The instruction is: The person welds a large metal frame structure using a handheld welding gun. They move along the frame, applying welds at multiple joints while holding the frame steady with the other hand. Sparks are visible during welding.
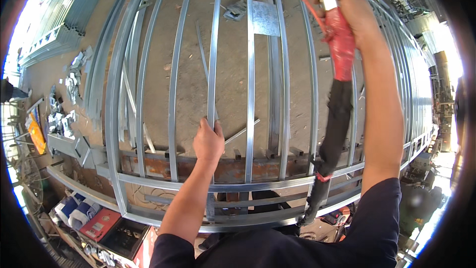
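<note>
Metal bar point(213, 69) of slatted frame point(270, 186) gripped toward near end by left hand point(208, 141), fingers curled round it. Red-wrapped hand tool point(342, 52) clasped by right hand's fingers above frame's far right.

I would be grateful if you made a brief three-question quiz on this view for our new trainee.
1. Which hand holds the red-wrapped tool?
2. True or false: the left hand is touching nothing.
3. What colour is the wrapping on the hose or cable just below the tool's red part?
A) Yellow
B) Black
C) White

Key:
1. The right hand.
2. False; it grips one of the metal bars.
3. B
</note>
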Available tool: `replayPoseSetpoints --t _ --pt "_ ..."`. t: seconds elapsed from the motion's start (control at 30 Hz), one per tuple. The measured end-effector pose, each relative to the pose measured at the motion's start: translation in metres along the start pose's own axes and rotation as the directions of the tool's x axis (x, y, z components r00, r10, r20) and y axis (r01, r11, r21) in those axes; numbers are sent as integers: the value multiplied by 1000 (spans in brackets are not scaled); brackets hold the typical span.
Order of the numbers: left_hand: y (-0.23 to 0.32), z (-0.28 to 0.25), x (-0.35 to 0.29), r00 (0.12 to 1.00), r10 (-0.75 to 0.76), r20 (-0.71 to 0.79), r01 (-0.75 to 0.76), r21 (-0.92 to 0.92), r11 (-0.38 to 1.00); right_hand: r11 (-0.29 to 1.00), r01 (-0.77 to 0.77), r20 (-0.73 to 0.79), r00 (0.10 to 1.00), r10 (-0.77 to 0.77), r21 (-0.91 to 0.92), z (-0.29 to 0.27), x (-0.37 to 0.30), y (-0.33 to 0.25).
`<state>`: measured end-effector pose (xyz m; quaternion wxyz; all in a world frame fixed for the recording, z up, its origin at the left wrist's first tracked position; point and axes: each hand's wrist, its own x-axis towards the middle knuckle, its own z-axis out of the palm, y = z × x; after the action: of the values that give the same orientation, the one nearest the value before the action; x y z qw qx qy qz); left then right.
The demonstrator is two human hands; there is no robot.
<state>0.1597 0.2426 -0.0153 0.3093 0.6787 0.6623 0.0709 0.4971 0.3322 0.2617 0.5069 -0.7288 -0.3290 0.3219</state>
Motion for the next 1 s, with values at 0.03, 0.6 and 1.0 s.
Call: replayPoseSetpoints --t 0.03,0.6,1.0 --pt "0 1 -1 1000 5 16 -5 -19 1000 997 -64 58 996 66 -39 8 21 9" --pt "-8 0 0 976 56 209 0 -256 967 910 -198 -188 973 137 -364 73 92 131" --pt "-7 -4 2 973 96 211 -25 -320 947 649 -133 -206 978 -37 -749 108 97 148"
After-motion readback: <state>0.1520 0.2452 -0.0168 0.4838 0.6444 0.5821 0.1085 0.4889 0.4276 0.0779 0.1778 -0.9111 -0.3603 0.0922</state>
